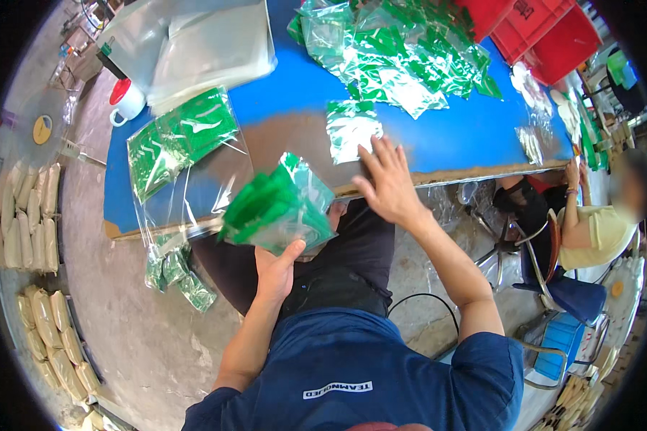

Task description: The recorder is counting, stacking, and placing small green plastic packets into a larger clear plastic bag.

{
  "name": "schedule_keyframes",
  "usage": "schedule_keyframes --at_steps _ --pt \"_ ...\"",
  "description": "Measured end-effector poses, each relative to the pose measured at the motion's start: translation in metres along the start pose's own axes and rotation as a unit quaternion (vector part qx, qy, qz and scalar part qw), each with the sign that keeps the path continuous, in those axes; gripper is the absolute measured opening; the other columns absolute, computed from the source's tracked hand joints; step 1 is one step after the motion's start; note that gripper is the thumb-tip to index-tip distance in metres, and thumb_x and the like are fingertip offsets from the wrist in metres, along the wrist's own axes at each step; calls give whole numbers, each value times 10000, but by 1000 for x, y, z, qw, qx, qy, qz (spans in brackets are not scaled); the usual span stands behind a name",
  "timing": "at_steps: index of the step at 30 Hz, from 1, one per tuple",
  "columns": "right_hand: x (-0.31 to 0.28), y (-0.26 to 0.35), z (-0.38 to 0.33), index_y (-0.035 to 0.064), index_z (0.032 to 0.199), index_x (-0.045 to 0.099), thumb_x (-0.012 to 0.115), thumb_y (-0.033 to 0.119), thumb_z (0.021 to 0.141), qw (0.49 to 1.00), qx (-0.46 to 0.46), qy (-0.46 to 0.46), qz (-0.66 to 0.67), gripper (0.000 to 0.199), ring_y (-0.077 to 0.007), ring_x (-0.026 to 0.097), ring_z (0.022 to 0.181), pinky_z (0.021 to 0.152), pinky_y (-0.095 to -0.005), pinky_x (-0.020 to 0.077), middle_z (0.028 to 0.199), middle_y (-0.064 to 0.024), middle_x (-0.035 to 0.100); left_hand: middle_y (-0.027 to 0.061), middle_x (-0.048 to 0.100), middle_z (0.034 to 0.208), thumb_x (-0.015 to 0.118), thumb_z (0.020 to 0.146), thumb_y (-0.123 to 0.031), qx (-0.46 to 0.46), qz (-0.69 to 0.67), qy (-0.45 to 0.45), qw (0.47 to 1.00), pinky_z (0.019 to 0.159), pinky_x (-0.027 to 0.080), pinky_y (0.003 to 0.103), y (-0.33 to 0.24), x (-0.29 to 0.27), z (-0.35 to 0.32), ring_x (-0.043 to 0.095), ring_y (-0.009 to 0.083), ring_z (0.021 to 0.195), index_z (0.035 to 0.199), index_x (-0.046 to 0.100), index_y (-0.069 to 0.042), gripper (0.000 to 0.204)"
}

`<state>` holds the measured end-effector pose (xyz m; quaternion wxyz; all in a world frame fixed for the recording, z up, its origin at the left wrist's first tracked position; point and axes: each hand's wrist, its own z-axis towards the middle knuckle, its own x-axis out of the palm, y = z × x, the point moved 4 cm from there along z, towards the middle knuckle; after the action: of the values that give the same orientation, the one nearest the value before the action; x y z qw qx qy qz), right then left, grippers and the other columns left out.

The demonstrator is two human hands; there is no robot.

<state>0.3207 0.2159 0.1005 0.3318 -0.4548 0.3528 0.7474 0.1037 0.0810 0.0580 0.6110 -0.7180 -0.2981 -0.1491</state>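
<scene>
My left hand (pixel 275 274) grips a stack of clear plastic packets with green contents (pixel 277 208), held above my lap at the table's near edge. The thumb lies over the stack; the other fingers are hidden beneath. The stack is partly blurred. My right hand (pixel 389 179) is open, its fingers spread over the table edge. Its fingertips reach the near side of a single shiny packet with a green top (pixel 352 131) lying flat. Whether they press on it I cannot tell. Left of the stack, a large clear bag with green packets (pixel 183 140) lies on the table.
A heap of green packets (pixel 402 57) covers the far side of the blue table (pixel 266 93). Clear plastic sheets (pixel 212 50), a white mug (pixel 127 102) and red crates (pixel 532 29) stand around it. Small packets (pixel 180 273) hang off the left edge. Another person (pixel 597 230) sits at right.
</scene>
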Motion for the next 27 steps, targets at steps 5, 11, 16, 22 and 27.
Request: schedule_keyframes --at_steps 5,11,16,22,27 --pt "-1 49 -19 35 1393 494 550 266 934 976 -142 110 125 517 -381 323 1433 1181 -561 186 1515 -199 392 107 563 1328 693 878 -49 -128 -119 -13 984 1080 440 470 19 -6 7 552 258 1242 1388 438 -34 570" --pt "-3 54 -5 -4 1179 590 529 178 957 953 -185 89 224 294 -360 456 1330 1122 -496 333 1387 -182 532 105 576 1327 658 912 -71 -134 -100 -17 986 1023 497 473 10 -4 8 582 260 1214 1375 459 -51 504" --pt "-9 25 20 18 1128 642 615 265 929 954 -103 135 248 319 -375 592 1119 979 -467 452 1163 -193 646 106 590 1306 662 919 -94 -50 11 -32 998 961 542 454 2 -8 8 605 251 1180 1368 464 -50 493" --pt "13 -96 76 29 1436 451 515 609 924 984 139 -5 -111 776 -503 322 1376 1103 -641 248 1466 -324 383 130 568 1326 662 917 -86 -130 -184 2 974 946 561 480 6 -29 -3 612 309 1170 1400 422 -51 541" --pt "5 12 19 83 1419 488 511 462 972 997 -43 58 4 586 -451 289 1421 1145 -623 200 1489 -253 396 131 554 1355 671 919 -108 -94 -188 34 977 1000 523 509 1 -26 -3 585 322 1215 1394 429 -43 538"
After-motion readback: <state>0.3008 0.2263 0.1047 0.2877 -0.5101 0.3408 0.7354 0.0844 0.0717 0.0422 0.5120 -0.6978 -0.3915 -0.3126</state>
